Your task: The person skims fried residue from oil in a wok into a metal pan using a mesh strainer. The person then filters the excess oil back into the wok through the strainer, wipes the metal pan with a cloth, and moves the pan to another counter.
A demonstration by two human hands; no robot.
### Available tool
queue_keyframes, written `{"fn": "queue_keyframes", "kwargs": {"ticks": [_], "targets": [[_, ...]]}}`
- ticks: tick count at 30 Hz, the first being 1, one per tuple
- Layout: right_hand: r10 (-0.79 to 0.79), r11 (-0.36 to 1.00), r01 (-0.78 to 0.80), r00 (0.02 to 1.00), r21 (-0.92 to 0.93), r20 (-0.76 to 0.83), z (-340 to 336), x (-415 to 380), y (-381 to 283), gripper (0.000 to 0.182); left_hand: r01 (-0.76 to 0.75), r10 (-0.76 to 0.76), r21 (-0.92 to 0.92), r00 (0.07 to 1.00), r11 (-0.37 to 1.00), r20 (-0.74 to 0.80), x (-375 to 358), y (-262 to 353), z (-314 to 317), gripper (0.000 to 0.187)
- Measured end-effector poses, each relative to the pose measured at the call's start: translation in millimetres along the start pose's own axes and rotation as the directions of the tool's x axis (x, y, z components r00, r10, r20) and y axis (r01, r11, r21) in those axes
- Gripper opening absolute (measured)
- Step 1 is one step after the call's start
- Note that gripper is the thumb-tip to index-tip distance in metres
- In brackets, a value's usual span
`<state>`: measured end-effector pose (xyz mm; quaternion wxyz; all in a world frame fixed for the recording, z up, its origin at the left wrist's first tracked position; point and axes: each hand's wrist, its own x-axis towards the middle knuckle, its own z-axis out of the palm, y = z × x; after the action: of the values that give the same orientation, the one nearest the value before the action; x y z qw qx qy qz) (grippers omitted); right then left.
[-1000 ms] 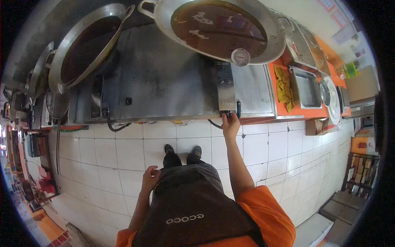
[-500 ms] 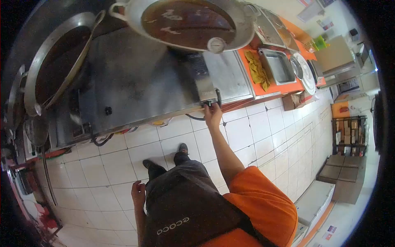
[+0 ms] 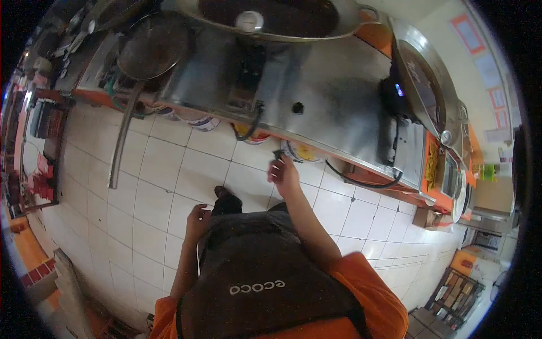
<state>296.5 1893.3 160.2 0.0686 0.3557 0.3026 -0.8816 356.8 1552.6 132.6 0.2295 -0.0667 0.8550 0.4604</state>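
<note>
While the right hand (image 3: 284, 172) hangs in front of the steel counter (image 3: 339, 68), apart from its edge, the fingers are loosely bent; a small dark shape (image 3: 278, 153) shows beside them, and whether they grip it cannot be told. The left hand (image 3: 197, 219), beside the apron (image 3: 254, 254), has curled fingers, their contents unclear. The counter crosses the view ahead of the person; 2 wide pans of dark liquid, 1 at top centre (image 3: 347, 20) and 1 at right (image 3: 446, 73), stand along it, and a black hose (image 3: 367, 183) loops below its edge
</note>
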Motion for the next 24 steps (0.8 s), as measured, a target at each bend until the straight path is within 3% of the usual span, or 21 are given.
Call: {"fn": "queue_keyframes", "kwargs": {"ticks": [2, 5, 8, 11, 15, 18, 19, 22, 24], "targets": [[0.083, 0.985, -0.098, 0.991, 0.142, 0.108, 62.5, 26.1, 18.9, 0.030, -0.038, 0.035, -0.045, 0.997, 0.998, -0.068, 0.1, -10.3, -38.1, 0.029], [0.048, 0.934, -0.110, 0.981, 0.340, 0.186, 123.5, 61.2, 32.3, 0.031, 0.060, -0.067, -0.060, 0.991, 0.996, -0.118, -6.3, -44.4, -80.1, 0.029], [0.050, 0.887, -0.127, 0.982, 0.445, 0.181, 133.9, 100.3, 39.2, 0.029, 0.140, -0.154, -0.092, 0.973, 0.986, -0.171, -17.3, -62.9, -112.5, 0.031], [-0.021, 0.870, -0.059, 0.987, 0.489, 0.157, 130.2, 124.1, 44.6, 0.029, 0.180, -0.226, -0.241, 0.957, 0.954, -0.179, -28.3, -109.5, -126.0, 0.032], [-0.063, 0.831, -0.075, 0.972, 0.551, 0.228, 153.0, 118.0, 38.5, 0.027, 0.244, -0.287, -0.262, 0.948, 0.934, -0.141, -30.9, -117.2, -140.5, 0.034], [-0.038, 0.753, 0.030, 0.999, 0.657, -0.003, 156.6, 134.7, 44.0, 0.027, 0.218, -0.275, -0.304, 0.948, 0.927, -0.158, -21.7, -127.6, -146.0, 0.033], [-0.146, 0.790, 0.082, 0.988, 0.608, 0.056, 146.2, 146.8, 46.0, 0.029, 0.215, -0.293, -0.367, 0.941, 0.905, -0.171, -19.9, -123.7, -149.5, 0.032], [-0.100, 0.799, 0.037, 0.992, 0.600, 0.071, 138.2, 159.5, 43.6, 0.031, 0.172, -0.255, -0.350, 0.944, 0.921, -0.208, -14.9, -108.1, -163.6, 0.032], [-0.090, 0.840, 0.068, 0.996, 0.539, 0.014, 140.9, 157.4, 43.5, 0.022, 0.156, -0.254, -0.408, 0.946, 0.899, -0.199, -7.2, -115.3, -167.7, 0.031]]}}
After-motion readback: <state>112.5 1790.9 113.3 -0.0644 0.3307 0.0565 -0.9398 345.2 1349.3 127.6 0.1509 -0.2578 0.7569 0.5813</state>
